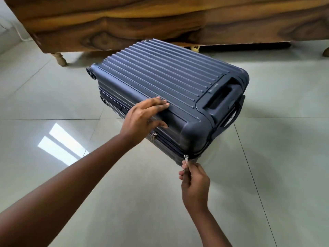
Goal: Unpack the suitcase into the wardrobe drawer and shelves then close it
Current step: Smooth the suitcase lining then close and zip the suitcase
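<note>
- Pale glossy floor tiles (267,175) fill my head view, with a wooden furniture piece (142,20) on short turned legs across the top.
- I see the navy ribbed suitcase (160,75) lying flat on the floor, its far end just beside the furniture; the shell looks closed, so I cannot tell what is inside.
- My left hand (142,118) lies spread and flat on the near top edge, gripping nothing.
- My right hand (194,179) is pinched closed on the silver zipper pull (186,158) at the near corner.
- A second zipper pull (153,136) hangs below my left wrist.
- Bare floor lies open left, right and in front of the case.
</note>
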